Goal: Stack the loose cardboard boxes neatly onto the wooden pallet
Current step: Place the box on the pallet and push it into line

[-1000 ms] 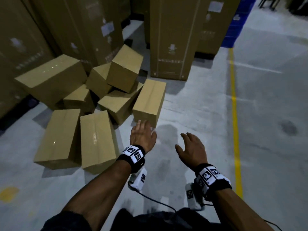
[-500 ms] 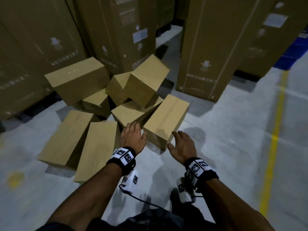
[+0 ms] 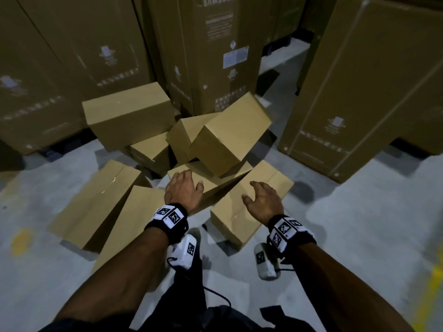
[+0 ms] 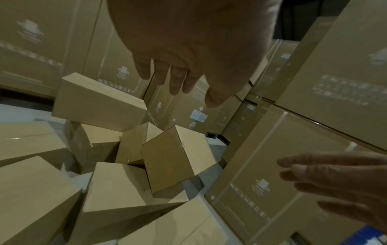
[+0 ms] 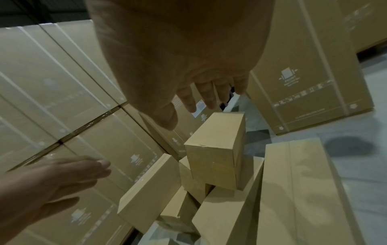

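tall printed cartons [image 3: 211, 51] standing beyond both hands. loose cardboard boxes [image 3: 230, 137] heaped on floor [image 3: 359, 236] just ahead. nearest box [image 3: 242, 212] under right hand [image 3: 262, 200], contact unclear. left hand [image 3: 183, 190] alongside; both spread, gripping nothing.

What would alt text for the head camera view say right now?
Two bare hands, the left hand and right hand, reach open over a jumbled pile of small cardboard boxes on a grey concrete floor, holding nothing. The right hand hovers over the nearest box. Tall printed cartons stand behind the pile.
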`<control>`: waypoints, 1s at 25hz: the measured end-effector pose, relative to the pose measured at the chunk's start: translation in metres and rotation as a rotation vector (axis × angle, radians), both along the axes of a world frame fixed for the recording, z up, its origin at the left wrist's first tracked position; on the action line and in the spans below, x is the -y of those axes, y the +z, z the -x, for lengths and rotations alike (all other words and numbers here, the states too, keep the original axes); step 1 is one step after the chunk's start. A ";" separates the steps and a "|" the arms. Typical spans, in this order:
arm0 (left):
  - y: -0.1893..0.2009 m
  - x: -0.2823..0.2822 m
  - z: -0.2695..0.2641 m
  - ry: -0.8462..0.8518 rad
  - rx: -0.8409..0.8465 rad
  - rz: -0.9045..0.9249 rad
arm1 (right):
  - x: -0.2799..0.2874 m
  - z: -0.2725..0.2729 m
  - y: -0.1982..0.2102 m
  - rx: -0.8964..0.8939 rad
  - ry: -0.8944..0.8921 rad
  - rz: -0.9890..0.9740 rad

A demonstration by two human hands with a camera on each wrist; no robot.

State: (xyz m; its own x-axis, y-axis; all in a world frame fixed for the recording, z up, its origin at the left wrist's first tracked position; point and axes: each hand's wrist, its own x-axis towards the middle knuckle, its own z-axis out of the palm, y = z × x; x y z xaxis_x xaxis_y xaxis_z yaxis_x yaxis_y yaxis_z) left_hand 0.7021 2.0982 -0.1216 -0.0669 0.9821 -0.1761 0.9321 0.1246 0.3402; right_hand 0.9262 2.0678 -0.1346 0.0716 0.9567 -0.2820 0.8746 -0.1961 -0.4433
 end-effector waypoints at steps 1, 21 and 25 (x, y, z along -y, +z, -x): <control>-0.006 -0.028 0.001 0.009 0.014 0.014 | -0.027 -0.002 -0.005 0.000 -0.004 0.013; -0.139 -0.558 0.006 -0.158 0.144 0.361 | -0.559 -0.005 -0.147 -0.337 -0.534 0.291; -0.178 -0.574 0.017 -0.118 0.172 0.414 | -0.611 0.020 -0.179 -0.316 -0.536 0.308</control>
State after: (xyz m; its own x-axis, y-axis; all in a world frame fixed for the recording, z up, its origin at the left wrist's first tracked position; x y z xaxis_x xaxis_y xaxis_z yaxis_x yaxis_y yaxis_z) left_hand 0.6846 2.6718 -0.2992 0.1052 0.8259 -0.5538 0.8824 0.1792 0.4350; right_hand 0.9058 2.6789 -0.3134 0.3814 0.6858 -0.6199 0.4604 -0.7224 -0.5159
